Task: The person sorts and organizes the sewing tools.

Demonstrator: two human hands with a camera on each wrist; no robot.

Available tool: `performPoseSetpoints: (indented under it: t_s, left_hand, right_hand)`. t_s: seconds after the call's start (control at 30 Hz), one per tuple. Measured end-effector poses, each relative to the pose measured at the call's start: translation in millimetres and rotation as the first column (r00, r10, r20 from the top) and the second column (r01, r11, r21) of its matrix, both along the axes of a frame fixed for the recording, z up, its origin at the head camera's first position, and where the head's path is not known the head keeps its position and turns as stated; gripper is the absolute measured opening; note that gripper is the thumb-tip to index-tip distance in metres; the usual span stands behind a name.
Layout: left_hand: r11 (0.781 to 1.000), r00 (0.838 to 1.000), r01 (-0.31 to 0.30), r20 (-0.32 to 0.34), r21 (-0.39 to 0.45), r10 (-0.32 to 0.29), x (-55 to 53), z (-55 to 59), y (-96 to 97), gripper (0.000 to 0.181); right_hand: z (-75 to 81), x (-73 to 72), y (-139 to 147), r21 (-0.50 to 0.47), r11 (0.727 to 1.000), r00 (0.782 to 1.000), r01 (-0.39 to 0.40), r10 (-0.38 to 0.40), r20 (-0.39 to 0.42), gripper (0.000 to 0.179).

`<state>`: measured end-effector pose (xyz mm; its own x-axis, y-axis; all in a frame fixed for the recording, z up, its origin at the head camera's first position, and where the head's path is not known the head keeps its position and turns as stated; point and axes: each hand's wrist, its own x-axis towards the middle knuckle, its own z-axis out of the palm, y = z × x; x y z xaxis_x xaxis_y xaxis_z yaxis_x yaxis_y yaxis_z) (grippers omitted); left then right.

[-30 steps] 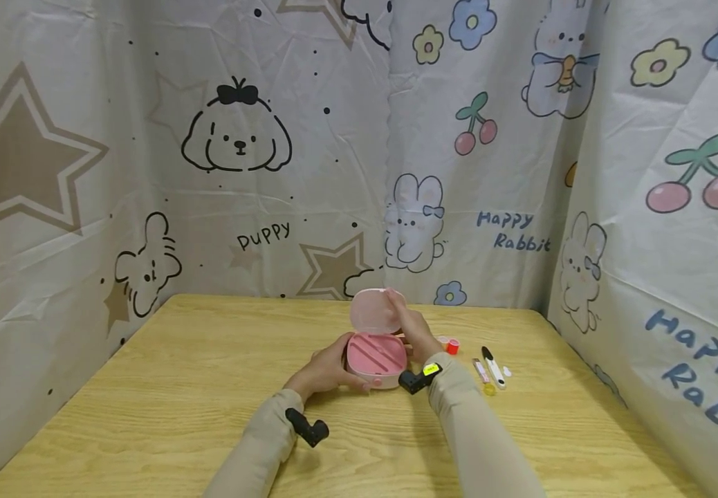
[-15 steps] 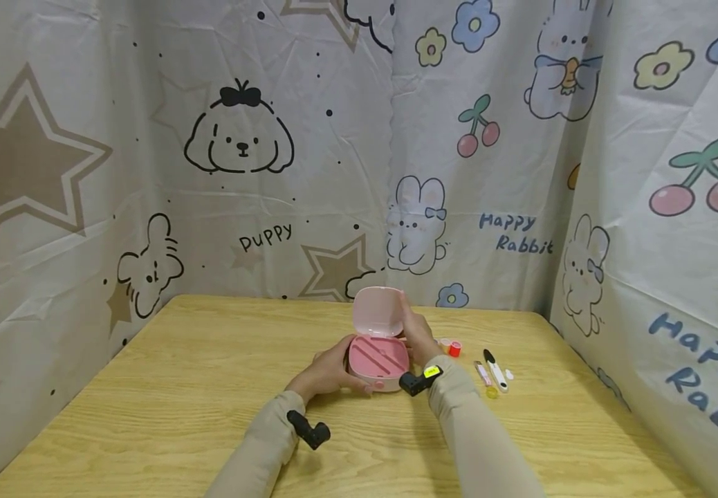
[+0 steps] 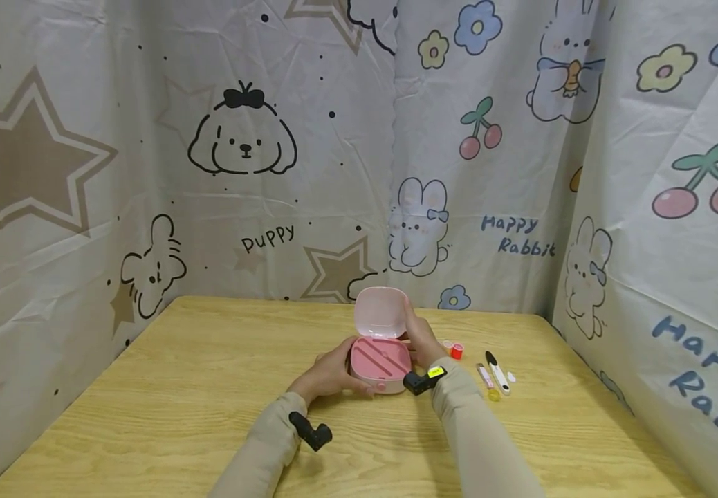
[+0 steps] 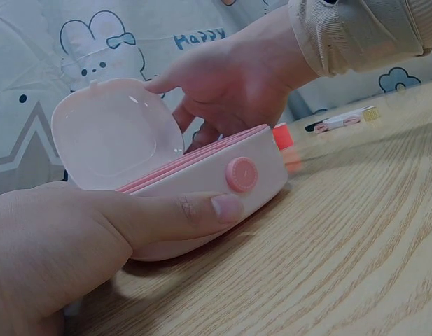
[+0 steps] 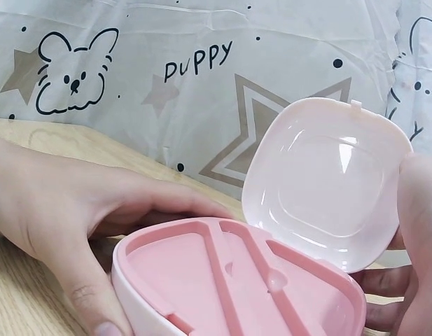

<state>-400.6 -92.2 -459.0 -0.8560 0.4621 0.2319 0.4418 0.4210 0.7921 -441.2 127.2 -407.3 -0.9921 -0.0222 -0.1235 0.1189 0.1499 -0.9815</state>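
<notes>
A small pink-and-white storage box (image 3: 380, 365) stands on the table with its lid (image 3: 381, 312) raised. Its pink inner tray (image 5: 177, 269) is split by slanting ridges, and a round pink button (image 4: 241, 174) sits on the front wall. My left hand (image 3: 329, 372) grips the box's left side, thumb along the front wall below the button; the other fingers are mostly hidden behind the box. At the right, my right hand (image 3: 421, 340) has its thumb on the lid's side edge, while its other fingers curl behind the lid and by the box's right side.
Right of the box lie a red spool-like piece (image 3: 457, 351), a white tool with a black tip (image 3: 497, 373), a pale pink strip-like item (image 3: 485, 375), a small yellow piece (image 3: 493, 395) and a small white piece (image 3: 511, 377). Printed curtains (image 3: 334, 173) enclose the wooden table (image 3: 197, 387).
My right thumb has moved from the lid's upper inner face to its right edge, and the lid's inside shows more fully. My left hand keeps its grip; the view has shifted slightly.
</notes>
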Motion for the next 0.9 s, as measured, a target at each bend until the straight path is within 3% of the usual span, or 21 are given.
performPoseSetpoints:
  t_s: [0.27, 0.5, 0.9]
  left_hand:
    - [1.0, 1.0, 0.0, 0.018, 0.0, 0.0, 1.9, 1.6, -0.4, 0.114]
    - [1.0, 1.0, 0.017, -0.013, 0.002, -0.017, 1.4, 2.5, 0.6, 0.112]
    - [0.999, 1.0, 0.026, -0.012, 0.02, -0.025, 2.1, 1.9, 0.6, 0.112]
  right_hand:
    - [-2.1, -2.0, 1.2, -0.019, 1.0, 0.999, -0.003, 0.004, 0.048, 0.087]
    - [-7.4, -2.6, 3.7, -0.001, 1.0, 0.999, -0.013, 0.013, 0.046, 0.086]
    - [-8.0, 1.4, 3.9, 0.05, 0.999, 0.998, -0.02, 0.017, 0.055, 0.085]
